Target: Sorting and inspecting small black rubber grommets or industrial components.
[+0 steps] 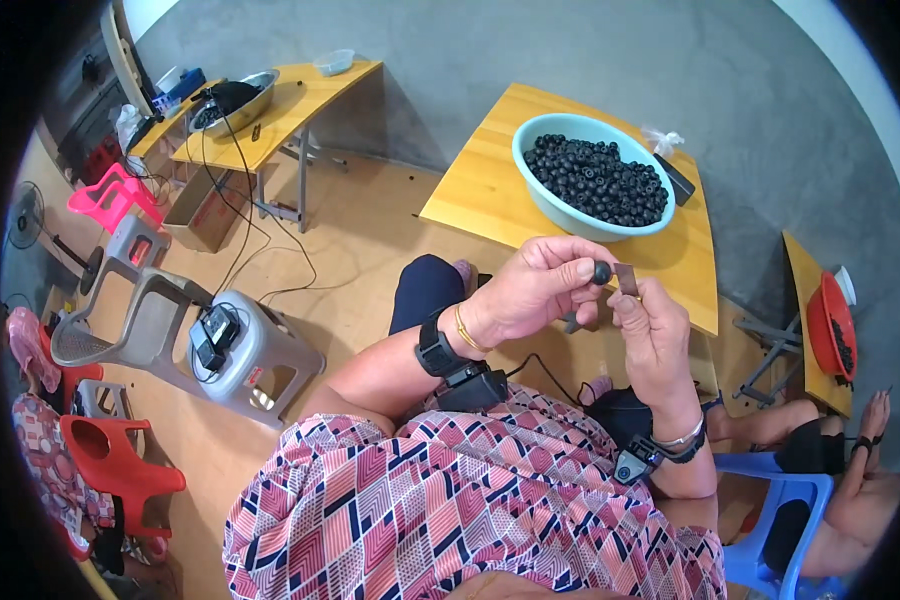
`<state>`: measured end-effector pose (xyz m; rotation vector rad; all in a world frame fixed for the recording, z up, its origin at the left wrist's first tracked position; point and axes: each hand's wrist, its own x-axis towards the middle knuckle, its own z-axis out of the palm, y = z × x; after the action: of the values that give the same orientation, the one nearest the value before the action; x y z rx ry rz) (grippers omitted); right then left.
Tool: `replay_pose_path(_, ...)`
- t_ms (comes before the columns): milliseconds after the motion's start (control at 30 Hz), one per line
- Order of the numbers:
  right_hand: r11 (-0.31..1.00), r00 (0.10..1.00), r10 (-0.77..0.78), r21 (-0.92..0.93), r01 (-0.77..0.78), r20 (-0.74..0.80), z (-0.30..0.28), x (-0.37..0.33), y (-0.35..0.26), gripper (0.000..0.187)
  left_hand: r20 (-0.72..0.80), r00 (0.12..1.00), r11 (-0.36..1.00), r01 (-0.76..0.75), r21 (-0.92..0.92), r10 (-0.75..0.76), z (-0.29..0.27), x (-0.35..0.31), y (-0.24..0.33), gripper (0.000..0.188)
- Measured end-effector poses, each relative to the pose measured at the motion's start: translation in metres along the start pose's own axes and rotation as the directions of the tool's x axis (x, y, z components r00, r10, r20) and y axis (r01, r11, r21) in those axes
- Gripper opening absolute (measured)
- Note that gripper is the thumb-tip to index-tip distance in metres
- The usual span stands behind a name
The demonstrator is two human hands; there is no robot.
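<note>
My left hand (535, 287) pinches a small round black piece (601, 272) between thumb and fingertips. My right hand (655, 335) grips a thin, flat, brownish blade-like strip (625, 279), its free end up and close beside the black piece. Whether the two touch, I cannot tell. Both hands are raised in front of me, over the near edge of the yellow table (490, 150). Just beyond them stands a pale blue basin (570, 220), heaped with similar black pieces (600, 178), several of which show a hole.
Behind the basin lie a dark flat object (675, 180) and a white plastic bag (662, 140). At right, a red basin (820, 325) sits on another table, near a seated person (855, 500) and a blue chair (795, 500). Grey stool (260, 350) and cables (270, 240) are left.
</note>
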<state>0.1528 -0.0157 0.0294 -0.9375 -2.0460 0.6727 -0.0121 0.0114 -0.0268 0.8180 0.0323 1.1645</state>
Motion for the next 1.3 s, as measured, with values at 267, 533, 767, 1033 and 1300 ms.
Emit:
replay_pose_path(267, 0.999, 0.999, 0.009, 0.042, -0.011, 0.051, 0.002, 0.006, -0.005, 0.016, 0.012, 1.000, 0.991, -0.017, 0.132, 0.016, -0.003, -0.001, 0.000, 0.024)
replay_pose_path(533, 0.999, 0.997, -0.028, -0.030, 0.030, 0.071, 0.003, 0.009, -0.003, 0.015, 0.015, 1.000, 0.988, -0.004, 0.157, 0.002, -0.003, -0.002, 0.001, 0.025)
replay_pose_path(767, 0.998, 0.999, -0.013, 0.060, 0.010, 0.049, 0.007, 0.006, 0.003, 0.016, 0.004, 1.000, 0.984, -0.002, 0.176, 0.001, -0.004, -0.001, 0.000, 0.026)
replay_pose_path(1033, 0.999, 0.999, -0.011, -0.046, 0.013, 0.049, 0.006, 0.004, 0.004, 0.013, 0.011, 1.000, 0.975, -0.028, 0.222, 0.027, -0.003, 0.002, -0.004, 0.022)
replay_pose_path(1300, 0.985, 0.997, -0.033, -0.164, 0.045, 0.075, 0.006, 0.006, 0.003, 0.010, -0.040, 0.999, 0.961, 0.001, 0.275, 0.011, -0.002, 0.006, -0.001, 0.017)
